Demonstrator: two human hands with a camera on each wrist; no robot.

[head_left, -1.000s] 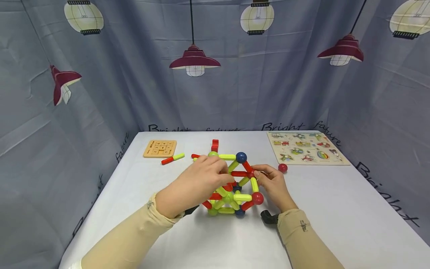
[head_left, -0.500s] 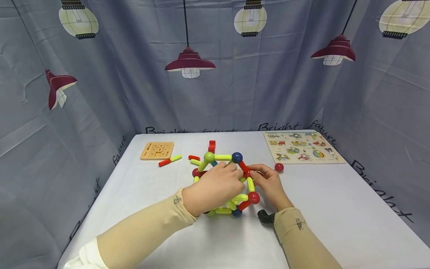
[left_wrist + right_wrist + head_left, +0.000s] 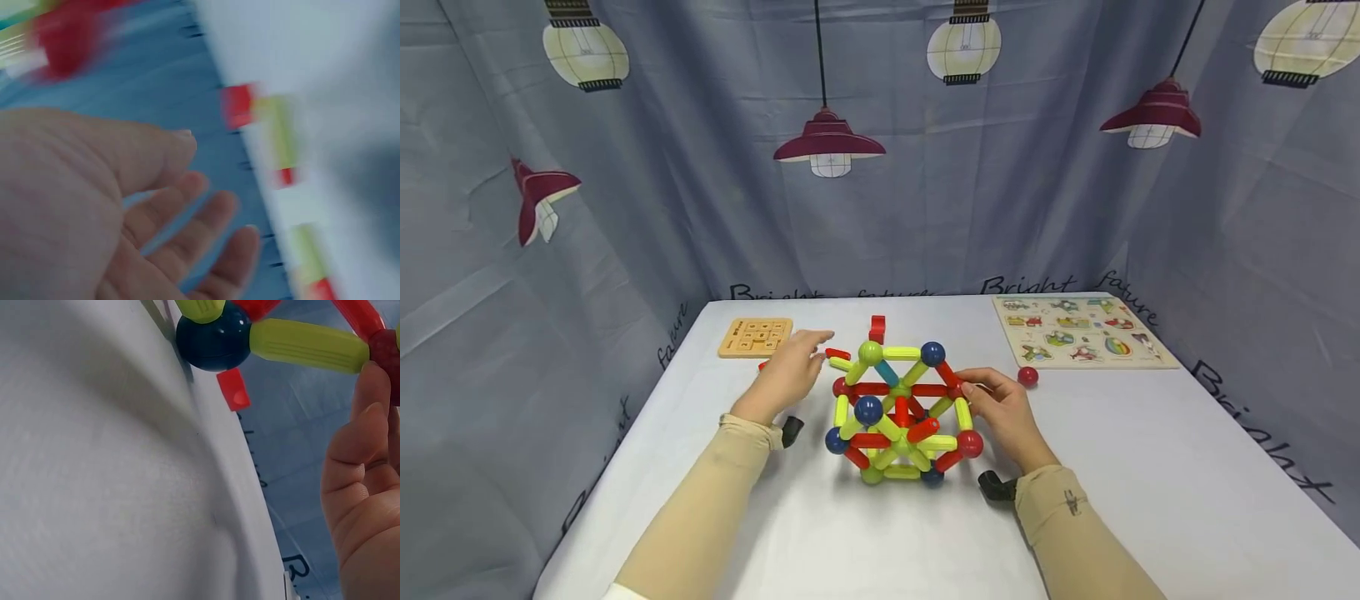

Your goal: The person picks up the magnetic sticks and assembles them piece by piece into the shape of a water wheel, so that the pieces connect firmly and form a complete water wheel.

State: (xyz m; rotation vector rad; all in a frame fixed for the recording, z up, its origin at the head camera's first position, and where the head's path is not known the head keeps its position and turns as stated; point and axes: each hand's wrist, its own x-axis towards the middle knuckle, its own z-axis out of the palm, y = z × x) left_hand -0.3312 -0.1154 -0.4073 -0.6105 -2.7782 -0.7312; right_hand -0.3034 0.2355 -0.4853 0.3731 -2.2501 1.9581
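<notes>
A ball-and-stick model (image 3: 901, 389) of red, lime and blue pieces stands on the white table, looking like a magnetic building toy. At its right side my right hand (image 3: 1006, 410) pinches a red ball (image 3: 955, 390) joined to the sticks. The right wrist view shows the fingertips on that red ball (image 3: 387, 357), beside a lime stick (image 3: 309, 345) and a dark blue ball (image 3: 214, 337). My left hand (image 3: 786, 375) is apart from the model, to its left, fingers loosely spread and holding nothing. Loose sticks lie just beyond it, blurred in the left wrist view.
A wooden number puzzle (image 3: 755, 337) lies at the back left, near loose red (image 3: 838, 354) and lime sticks. Behind the model is a red block (image 3: 877, 327). To the right are a loose red ball (image 3: 1027, 377) and a picture puzzle board (image 3: 1082, 333).
My left hand has come off the model and moved left, uncovering its front and a red stick there. My right hand stays at the red ball.
</notes>
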